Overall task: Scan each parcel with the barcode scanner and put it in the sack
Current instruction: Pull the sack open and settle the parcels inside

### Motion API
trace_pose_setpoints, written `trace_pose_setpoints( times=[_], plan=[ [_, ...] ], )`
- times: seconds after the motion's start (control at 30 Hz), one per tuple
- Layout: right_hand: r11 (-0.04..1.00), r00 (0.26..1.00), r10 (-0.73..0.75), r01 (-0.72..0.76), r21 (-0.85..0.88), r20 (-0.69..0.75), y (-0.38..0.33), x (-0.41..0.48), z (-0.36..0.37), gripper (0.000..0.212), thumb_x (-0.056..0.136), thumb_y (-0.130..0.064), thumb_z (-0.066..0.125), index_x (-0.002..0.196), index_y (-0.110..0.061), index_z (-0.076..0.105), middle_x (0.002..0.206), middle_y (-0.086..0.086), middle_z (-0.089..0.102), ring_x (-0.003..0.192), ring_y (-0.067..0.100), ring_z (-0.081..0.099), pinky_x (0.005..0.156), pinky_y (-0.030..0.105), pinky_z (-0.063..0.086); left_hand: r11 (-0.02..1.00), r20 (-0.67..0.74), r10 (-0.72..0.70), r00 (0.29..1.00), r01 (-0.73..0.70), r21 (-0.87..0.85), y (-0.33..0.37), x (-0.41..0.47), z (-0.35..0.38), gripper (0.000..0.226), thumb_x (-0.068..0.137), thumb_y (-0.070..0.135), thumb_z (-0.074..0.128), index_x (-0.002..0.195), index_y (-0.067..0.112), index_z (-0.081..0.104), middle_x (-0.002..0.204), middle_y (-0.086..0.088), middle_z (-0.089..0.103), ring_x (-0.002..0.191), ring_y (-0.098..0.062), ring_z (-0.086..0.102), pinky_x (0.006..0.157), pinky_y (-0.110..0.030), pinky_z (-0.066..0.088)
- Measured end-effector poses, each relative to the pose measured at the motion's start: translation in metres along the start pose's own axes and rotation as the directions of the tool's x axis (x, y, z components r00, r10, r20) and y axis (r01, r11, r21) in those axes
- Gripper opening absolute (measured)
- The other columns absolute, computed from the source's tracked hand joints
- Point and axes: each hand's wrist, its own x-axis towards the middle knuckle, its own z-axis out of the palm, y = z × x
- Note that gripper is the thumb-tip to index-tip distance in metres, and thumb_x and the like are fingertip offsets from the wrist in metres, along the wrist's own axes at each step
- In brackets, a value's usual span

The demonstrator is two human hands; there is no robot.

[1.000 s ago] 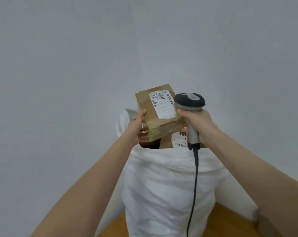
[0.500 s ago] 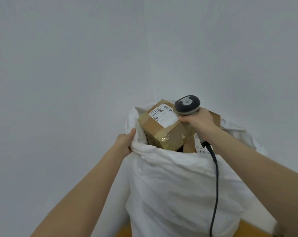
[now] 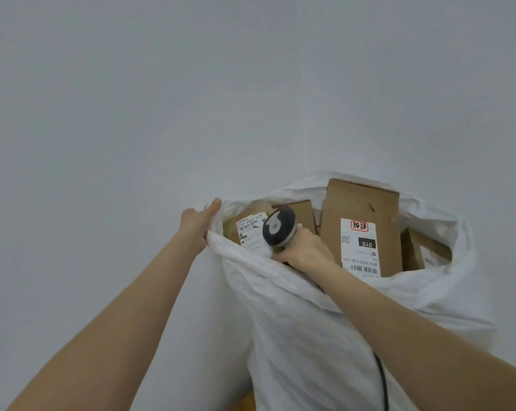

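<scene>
Parcel [image 3: 248,232] label-up, tilted inside sack [image 3: 295,321]

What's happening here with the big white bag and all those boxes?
A person is packing cardboard parcels into a white sack. Their left hand grips the sack's rim and holds the mouth open. Their right hand holds the barcode scanner down inside the opening, right over a small labelled parcel. A taller parcel marked 010 stands upright beside it, and another box sits at the far right.
</scene>
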Motion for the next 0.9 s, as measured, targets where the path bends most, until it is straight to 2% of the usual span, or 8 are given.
trace_pose_setpoints(
  times=[0.07,0.13,0.23,0.33,0.53,0.67,0.73,0.9],
  plan=[
    [0.999,0.998,0.009,-0.011,0.037,0.054,-0.001,-0.003,0.01,0.026,0.071,-0.024,0.076,0.092,-0.025,0.06,0.093,0.0,0.065,0.09,0.022,0.061,0.074,0.031,0.048,0.996,-0.039,-0.017,0.999,0.02,0.091,-0.018,-0.006,-0.011,0.06,0.082,0.032,0.076,0.117,-0.009,0.05,0.103,-0.013,0.062,0.098,-0.029,0.061,0.089,-0.041,0.052],
    [0.991,0.997,-0.003,-0.008,0.134,0.083,0.003,-0.003,0.008,0.023,0.072,-0.02,0.076,0.09,-0.021,0.061,0.093,0.002,0.066,0.09,0.021,0.061,0.081,0.034,0.051,0.99,-0.025,-0.067,0.997,0.07,0.119,-0.034,-0.011,-0.02,0.055,0.079,0.036,0.077,0.111,0.0,0.051,0.096,-0.008,0.062,0.094,-0.027,0.061,0.083,-0.039,0.053],
    [0.957,1.0,0.004,0.0,0.29,-0.012,0.009,-0.003,-0.011,0.032,0.073,-0.021,0.08,0.101,-0.014,0.067,0.096,0.005,0.071,0.096,0.024,0.064,0.093,0.042,0.052,0.983,0.048,-0.122,0.991,0.114,0.147,-0.042,-0.016,-0.025,0.046,0.075,0.031,0.082,0.102,0.004,0.055,0.09,-0.006,0.066,0.078,-0.021,0.065,0.059,-0.031,0.054],
    [0.938,0.995,0.033,0.002,0.346,-0.095,0.009,-0.004,-0.029,0.027,0.071,-0.022,0.082,0.088,-0.02,0.062,0.094,0.004,0.069,0.093,0.026,0.065,0.089,0.047,0.054,0.986,0.06,-0.073,0.996,0.062,0.155,-0.044,-0.016,-0.015,0.036,0.078,0.019,0.079,0.099,0.0,0.057,0.091,-0.01,0.066,0.076,-0.022,0.064,0.053,-0.027,0.049],
    [0.981,0.991,0.088,-0.068,0.184,-0.104,0.02,-0.013,-0.023,0.025,0.074,-0.02,0.08,0.091,-0.012,0.063,0.091,0.006,0.071,0.087,0.025,0.067,0.084,0.042,0.056,0.997,0.055,0.03,0.998,-0.033,0.067,-0.043,-0.017,0.007,0.019,0.085,0.012,0.073,0.085,0.001,0.058,0.081,-0.009,0.063,0.072,-0.021,0.062,0.066,-0.031,0.053],
    [0.978,0.978,0.125,-0.093,0.187,-0.168,0.02,-0.019,0.003,0.036,0.08,-0.038,0.072,0.109,-0.021,0.059,0.1,0.004,0.068,0.091,0.027,0.064,0.081,0.037,0.054,0.992,0.002,0.125,0.992,-0.125,0.007,-0.018,-0.008,0.011,0.018,0.086,0.009,0.07,0.074,0.009,0.056,0.074,-0.005,0.061,0.065,-0.013,0.06,0.052,-0.02,0.051],
    [0.976,0.979,0.124,-0.09,0.2,-0.163,0.016,-0.021,0.023,0.045,0.08,-0.045,0.072,0.116,-0.025,0.054,0.098,0.002,0.065,0.089,0.026,0.062,0.076,0.033,0.049,0.987,-0.014,0.156,0.988,-0.155,0.046,-0.014,-0.004,0.003,0.018,0.086,0.009,0.069,0.073,0.01,0.056,0.073,-0.004,0.06,0.063,-0.012,0.059,0.047,-0.016,0.048],
    [0.996,0.989,0.094,-0.094,0.013,-0.114,0.0,-0.023,0.072,0.045,0.08,-0.036,0.071,0.12,-0.031,0.049,0.105,0.003,0.066,0.099,0.028,0.063,0.081,0.036,0.052,0.964,0.01,0.137,0.99,-0.136,0.227,-0.041,-0.003,-0.032,0.02,0.081,0.014,0.075,0.088,0.004,0.059,0.083,-0.008,0.061,0.082,-0.026,0.061,0.065,-0.031,0.048]
  ],
)
